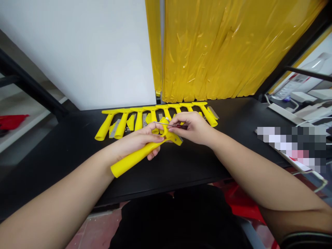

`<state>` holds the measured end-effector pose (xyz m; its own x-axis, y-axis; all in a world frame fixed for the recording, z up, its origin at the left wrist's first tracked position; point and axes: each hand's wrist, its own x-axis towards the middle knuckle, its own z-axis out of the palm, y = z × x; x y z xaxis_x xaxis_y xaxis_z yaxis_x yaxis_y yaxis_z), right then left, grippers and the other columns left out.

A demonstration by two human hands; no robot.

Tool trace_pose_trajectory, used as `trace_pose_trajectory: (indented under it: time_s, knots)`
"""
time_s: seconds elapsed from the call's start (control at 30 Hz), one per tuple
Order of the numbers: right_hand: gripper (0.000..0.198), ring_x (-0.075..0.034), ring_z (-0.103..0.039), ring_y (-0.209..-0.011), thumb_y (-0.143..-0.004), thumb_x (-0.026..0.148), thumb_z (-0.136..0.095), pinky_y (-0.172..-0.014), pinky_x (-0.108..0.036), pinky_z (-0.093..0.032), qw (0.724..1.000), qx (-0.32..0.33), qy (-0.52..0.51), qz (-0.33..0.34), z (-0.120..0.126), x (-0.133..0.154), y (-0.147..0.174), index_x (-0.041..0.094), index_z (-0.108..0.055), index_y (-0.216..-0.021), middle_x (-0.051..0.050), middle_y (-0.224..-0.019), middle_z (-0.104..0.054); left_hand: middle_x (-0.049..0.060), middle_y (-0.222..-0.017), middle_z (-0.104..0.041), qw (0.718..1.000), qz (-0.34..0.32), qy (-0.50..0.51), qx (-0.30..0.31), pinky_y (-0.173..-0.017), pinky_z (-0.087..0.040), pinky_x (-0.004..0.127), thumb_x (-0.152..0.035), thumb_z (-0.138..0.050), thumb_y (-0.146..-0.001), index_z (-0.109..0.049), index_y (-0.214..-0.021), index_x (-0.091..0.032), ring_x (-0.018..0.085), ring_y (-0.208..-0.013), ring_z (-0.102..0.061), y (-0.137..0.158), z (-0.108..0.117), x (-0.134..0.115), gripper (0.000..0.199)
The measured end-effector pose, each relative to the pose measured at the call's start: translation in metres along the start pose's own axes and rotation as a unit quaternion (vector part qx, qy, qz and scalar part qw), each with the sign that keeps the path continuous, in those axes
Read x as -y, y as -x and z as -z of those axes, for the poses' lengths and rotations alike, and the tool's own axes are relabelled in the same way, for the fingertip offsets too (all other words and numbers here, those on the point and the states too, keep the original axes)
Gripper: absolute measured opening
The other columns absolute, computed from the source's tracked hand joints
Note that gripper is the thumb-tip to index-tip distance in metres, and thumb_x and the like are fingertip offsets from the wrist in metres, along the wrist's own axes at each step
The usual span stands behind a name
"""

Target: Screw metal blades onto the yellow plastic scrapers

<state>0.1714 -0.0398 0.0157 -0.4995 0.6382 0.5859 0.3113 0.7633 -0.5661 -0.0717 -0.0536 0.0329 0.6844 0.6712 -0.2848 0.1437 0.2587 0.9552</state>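
My left hand is closed around a yellow plastic scraper, its hollow round handle slanting down to the left. A metal edge shows at the scraper's right end. In my right hand, beside the scraper's head, is a small screwdriver with a dark red handle. Its thin metal shaft points left, over the fingers of my left hand. Just beyond both hands lies a row of several similar yellow scrapers, with small yellow pieces and metal blades between their handles. My hands hide part of this row.
The black tabletop carries the row along its back edge. Behind stand a white panel and yellow plastic sheeting. A clear bottle, white boxes and cables are at the right. Something red lies on a left shelf.
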Motion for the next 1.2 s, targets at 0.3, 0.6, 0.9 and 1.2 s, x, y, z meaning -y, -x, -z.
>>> trace_pose_trajectory:
  time_s: [0.3, 0.6, 0.9, 1.2]
  knots:
    - [0.022, -0.014, -0.062, -0.071, -0.085, 0.032, -0.084, -0.067, -0.029, -0.050, 0.979, 0.019, -0.135, -0.153, -0.002, 0.000, 0.000, 0.019, -0.068, -0.092, 0.000, -0.080, -0.069, -0.007, -0.067, -0.063, 1.000, 0.003, -0.014, 0.013, -0.044, -0.052, 0.022, -0.026, -0.069, -0.096, -0.045, -0.123, -0.025, 0.012, -0.044, -0.059, -0.001, -0.004, 0.005, 0.036]
    - [0.039, -0.010, -0.054, -0.066, -0.071, 0.032, -0.096, -0.064, -0.026, -0.047, 0.937, 0.071, -0.252, -0.231, 0.005, -0.009, -0.002, 0.019, -0.061, -0.083, 0.006, -0.072, -0.059, -0.005, -0.073, -0.067, 0.998, 0.014, 0.026, 0.049, -0.042, -0.048, 0.018, -0.022, -0.065, -0.100, -0.049, -0.114, -0.024, 0.009, -0.043, -0.058, -0.002, -0.003, 0.005, 0.021]
    - [0.042, -0.010, -0.057, -0.068, -0.067, 0.035, -0.099, -0.068, -0.027, -0.048, 0.923, 0.075, -0.293, -0.238, 0.001, -0.013, -0.002, 0.019, -0.061, -0.078, 0.005, -0.073, -0.062, -0.004, -0.069, -0.068, 0.999, 0.021, 0.012, 0.038, -0.041, -0.046, 0.017, -0.021, -0.060, -0.101, -0.047, -0.117, -0.022, 0.009, -0.040, -0.056, 0.002, -0.008, -0.001, 0.020]
    - [0.032, -0.012, -0.056, -0.066, -0.078, 0.040, -0.091, -0.061, -0.028, -0.045, 0.950, 0.089, -0.196, -0.228, 0.001, -0.006, -0.002, 0.017, -0.070, -0.085, 0.001, -0.075, -0.066, -0.003, -0.065, -0.068, 0.999, 0.042, -0.011, 0.025, -0.041, -0.046, 0.018, -0.025, -0.063, -0.100, -0.049, -0.121, -0.022, 0.011, -0.041, -0.058, -0.003, -0.001, 0.004, 0.025]
